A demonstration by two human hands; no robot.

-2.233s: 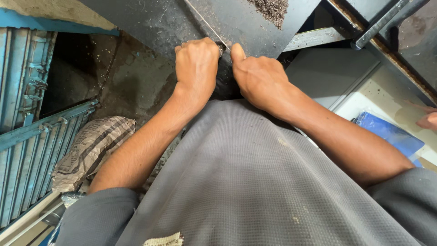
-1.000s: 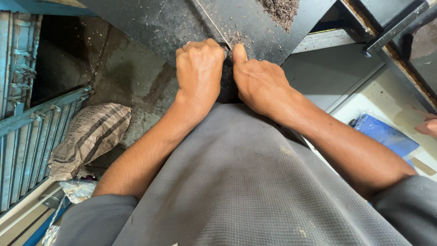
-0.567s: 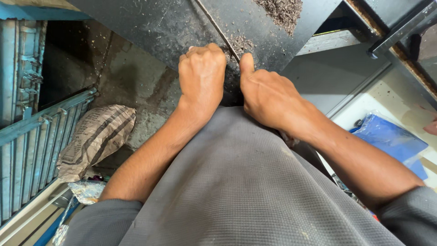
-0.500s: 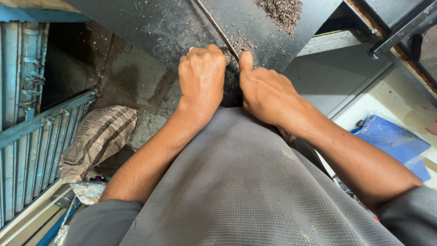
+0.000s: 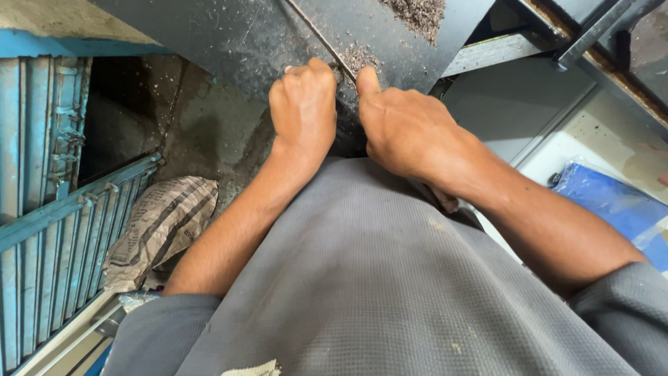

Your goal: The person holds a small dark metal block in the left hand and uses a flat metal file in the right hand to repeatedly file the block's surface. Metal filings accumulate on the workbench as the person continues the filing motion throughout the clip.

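Head view: left hand (image 5: 304, 111) fisted, right hand (image 5: 403, 125) curled, both clamped on the near edge of the dark metal sheet (image 5: 264, 35). Judgement: keep the grip even beside the sheet's seam (image 5: 313, 31) so the grit pile (image 5: 417, 10) stays put.

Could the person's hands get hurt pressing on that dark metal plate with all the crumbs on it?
Maybe. The left hand and the right hand are bare and curl right at the near edge of the dark metal plate, so a sharp edge might cut the fingers. Small gritty shavings lie just beside the right thumb and could prick the skin or make a hand slip. The grey shirt also touches that edge and could catch on it.
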